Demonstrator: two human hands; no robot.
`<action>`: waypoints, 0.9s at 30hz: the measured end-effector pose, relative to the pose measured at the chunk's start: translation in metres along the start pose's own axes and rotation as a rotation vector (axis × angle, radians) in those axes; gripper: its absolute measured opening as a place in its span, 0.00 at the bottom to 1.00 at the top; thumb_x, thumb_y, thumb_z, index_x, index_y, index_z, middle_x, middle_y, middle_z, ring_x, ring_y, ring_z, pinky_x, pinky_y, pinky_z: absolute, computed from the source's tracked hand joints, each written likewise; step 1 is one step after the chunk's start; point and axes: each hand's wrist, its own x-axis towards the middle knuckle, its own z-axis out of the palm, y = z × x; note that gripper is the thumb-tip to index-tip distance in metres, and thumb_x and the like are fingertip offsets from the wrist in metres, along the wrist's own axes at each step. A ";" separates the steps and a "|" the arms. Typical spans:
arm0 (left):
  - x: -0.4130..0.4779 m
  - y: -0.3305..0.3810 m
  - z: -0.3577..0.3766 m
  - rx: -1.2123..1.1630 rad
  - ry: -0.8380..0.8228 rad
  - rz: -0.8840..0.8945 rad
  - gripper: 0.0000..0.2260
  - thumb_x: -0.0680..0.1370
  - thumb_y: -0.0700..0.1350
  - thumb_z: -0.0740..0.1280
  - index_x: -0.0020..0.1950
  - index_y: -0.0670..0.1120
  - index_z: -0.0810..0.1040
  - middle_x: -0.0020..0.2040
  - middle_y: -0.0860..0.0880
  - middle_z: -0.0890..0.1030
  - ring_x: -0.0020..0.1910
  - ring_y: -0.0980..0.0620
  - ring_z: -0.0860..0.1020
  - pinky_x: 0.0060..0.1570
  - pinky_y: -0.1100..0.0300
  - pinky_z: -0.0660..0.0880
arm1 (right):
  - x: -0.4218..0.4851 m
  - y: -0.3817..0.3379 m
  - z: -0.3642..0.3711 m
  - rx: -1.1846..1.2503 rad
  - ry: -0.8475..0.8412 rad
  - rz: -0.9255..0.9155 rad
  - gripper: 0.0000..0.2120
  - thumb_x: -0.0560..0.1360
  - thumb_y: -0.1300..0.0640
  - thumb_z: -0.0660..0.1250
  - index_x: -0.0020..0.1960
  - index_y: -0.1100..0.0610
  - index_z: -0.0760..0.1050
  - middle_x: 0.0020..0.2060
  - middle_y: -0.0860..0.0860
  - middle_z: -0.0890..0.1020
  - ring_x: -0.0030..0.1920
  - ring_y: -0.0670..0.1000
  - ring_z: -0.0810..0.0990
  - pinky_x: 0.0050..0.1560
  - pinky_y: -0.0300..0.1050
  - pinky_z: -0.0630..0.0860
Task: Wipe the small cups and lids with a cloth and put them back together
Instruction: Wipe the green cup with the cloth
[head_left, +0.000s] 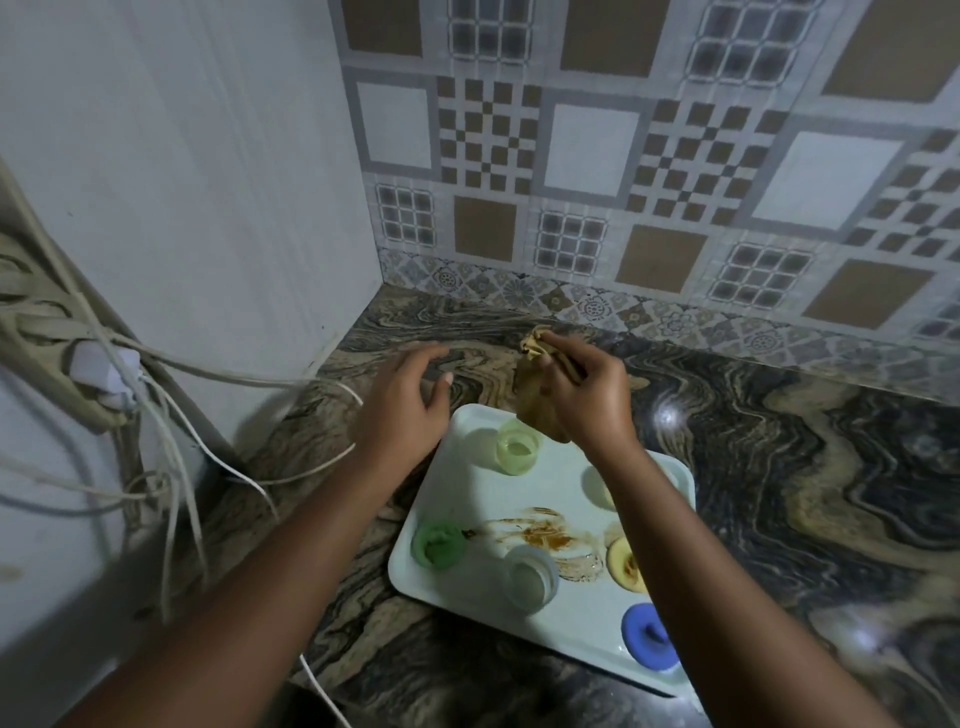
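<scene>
- Our right forearm hides most of one cup (597, 486) and part of the yellow lid (626, 564) on the tray (467, 499).
- Our right hand (582, 395) pinches a brown cloth (535, 400) above the tray's far edge; its folds are blurred.
- Our left hand (410, 400) hovers over the counter (779, 467), fingers spread, holding nothing.
- A green cup (517, 446), green lid (439, 545), clear cup (531, 579) and blue lid (649, 636) sit apart around a brown smear (540, 532).
- Cables (171, 467) hang left.
</scene>
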 end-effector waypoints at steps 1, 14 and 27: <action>-0.002 0.003 0.005 0.011 -0.038 0.022 0.13 0.78 0.47 0.67 0.63 0.51 0.78 0.63 0.50 0.80 0.58 0.48 0.79 0.52 0.49 0.80 | -0.005 0.004 -0.005 -0.006 0.001 0.016 0.12 0.79 0.58 0.69 0.62 0.52 0.83 0.55 0.50 0.86 0.56 0.47 0.84 0.59 0.52 0.82; -0.041 0.010 0.087 0.367 -0.541 0.042 0.16 0.76 0.46 0.68 0.64 0.54 0.80 0.73 0.47 0.71 0.69 0.42 0.71 0.64 0.48 0.72 | -0.047 0.067 -0.037 -0.076 -0.067 0.226 0.12 0.80 0.58 0.69 0.62 0.53 0.83 0.53 0.50 0.86 0.54 0.48 0.83 0.56 0.45 0.80; -0.020 0.039 0.056 -0.162 -0.434 -0.229 0.09 0.78 0.44 0.70 0.41 0.58 0.80 0.52 0.54 0.82 0.49 0.50 0.82 0.50 0.51 0.79 | -0.038 0.068 -0.048 0.160 -0.008 0.232 0.12 0.80 0.57 0.68 0.61 0.45 0.82 0.54 0.45 0.86 0.56 0.45 0.84 0.59 0.50 0.81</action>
